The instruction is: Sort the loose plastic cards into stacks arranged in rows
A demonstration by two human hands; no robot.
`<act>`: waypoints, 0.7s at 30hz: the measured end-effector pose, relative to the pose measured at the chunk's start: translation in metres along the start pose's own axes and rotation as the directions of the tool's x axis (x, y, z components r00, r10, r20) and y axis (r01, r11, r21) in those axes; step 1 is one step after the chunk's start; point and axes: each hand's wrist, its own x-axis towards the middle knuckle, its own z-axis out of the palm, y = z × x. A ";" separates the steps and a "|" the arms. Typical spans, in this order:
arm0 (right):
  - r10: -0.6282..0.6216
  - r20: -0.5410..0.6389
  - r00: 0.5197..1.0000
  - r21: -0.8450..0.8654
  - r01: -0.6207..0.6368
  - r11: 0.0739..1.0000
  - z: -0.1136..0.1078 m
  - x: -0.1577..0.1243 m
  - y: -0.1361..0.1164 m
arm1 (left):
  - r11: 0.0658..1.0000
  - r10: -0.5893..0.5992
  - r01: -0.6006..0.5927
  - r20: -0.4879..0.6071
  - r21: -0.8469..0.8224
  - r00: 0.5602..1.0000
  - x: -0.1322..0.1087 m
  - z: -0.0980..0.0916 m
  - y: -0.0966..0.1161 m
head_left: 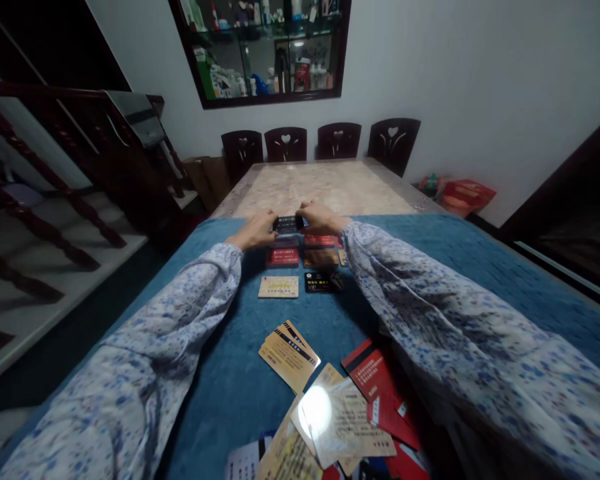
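At the far end of the blue cloth, a black card (288, 224) with pale print is between my two hands. My left hand (256, 230) has its fingers closed on the left edge of this card. On the right edge, the fingers of my right hand (321, 218) are closed too. Just nearer lie a red card (282, 258), another red card (321, 240) partly behind my right wrist, and a brownish-gold card (321, 259). Closer still, a beige card (279, 287) lies beside a black VIP card (324, 283).
Nearer me are fanned gold cards (290, 358), overlapping beige cards (347, 421) and red cards (369, 368), partly under my right sleeve. The blue cloth (220, 373) covers the near part of a marble-patterned table (325, 183). Dark chairs (286, 143) stand behind it.
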 end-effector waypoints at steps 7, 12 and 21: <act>0.040 0.056 0.998 0.005 -0.040 0.999 0.017 0.028 0.010 | 0.999 -0.053 0.053 0.072 0.006 0.996 0.023 0.011 -0.011; 0.070 0.077 0.995 0.005 -0.071 0.997 0.029 0.045 0.014 | 0.995 -0.096 0.098 0.112 -0.013 0.989 0.037 0.019 -0.020; 0.113 0.106 0.988 0.006 -0.114 0.993 0.045 0.063 0.019 | 0.986 -0.158 0.164 0.139 -0.035 0.978 0.053 0.032 -0.029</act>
